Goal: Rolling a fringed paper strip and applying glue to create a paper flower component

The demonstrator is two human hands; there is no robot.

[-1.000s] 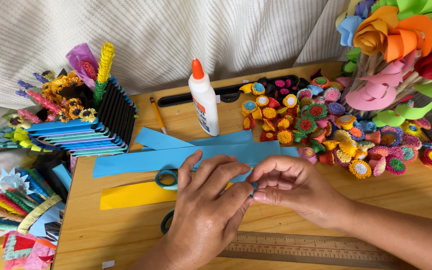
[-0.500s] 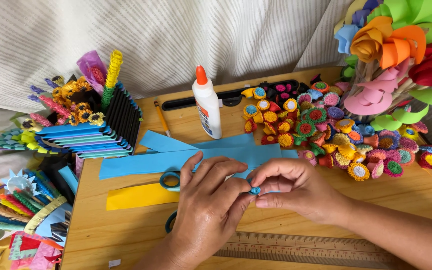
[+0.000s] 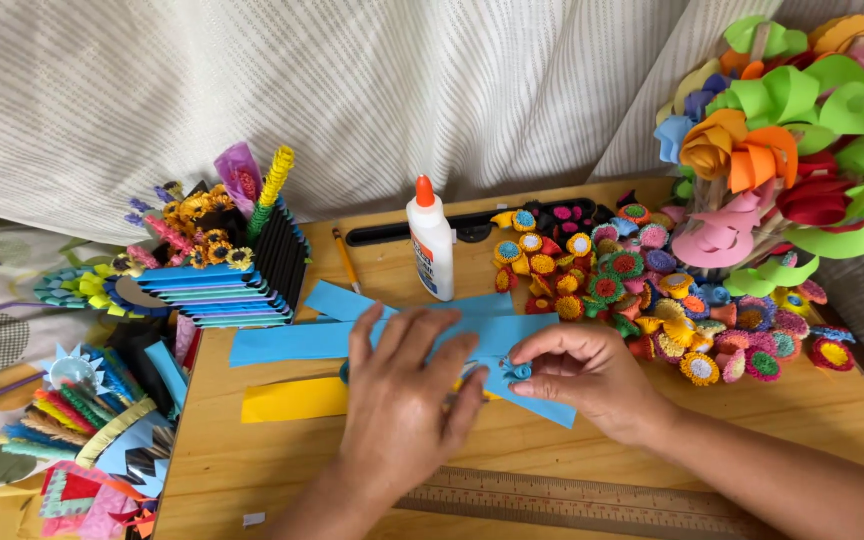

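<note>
My left hand [image 3: 404, 400] lies flat, fingers spread, pressing down on blue paper strips [image 3: 292, 340] on the wooden table [image 3: 252, 470]. Just to its right, my right hand [image 3: 582, 375] pinches a small rolled blue paper coil [image 3: 520, 371] between thumb and fingertips, at the edge of a blue strip. A yellow paper strip [image 3: 292, 400] lies to the left, partly under the blue ones. Scissors under my left hand are mostly hidden.
A white glue bottle with an orange cap [image 3: 432, 245] stands behind the strips. A heap of small colourful paper flowers [image 3: 652, 290] lies to the right, big paper flowers [image 3: 782, 140] above it. A box of paper crafts [image 3: 222, 270] sits left; a wooden ruler [image 3: 572, 500] near the front edge.
My left hand has spread flatter over the blue strips, covering the scissors handle. My right hand keeps rolling the small blue coil in the same spot.
</note>
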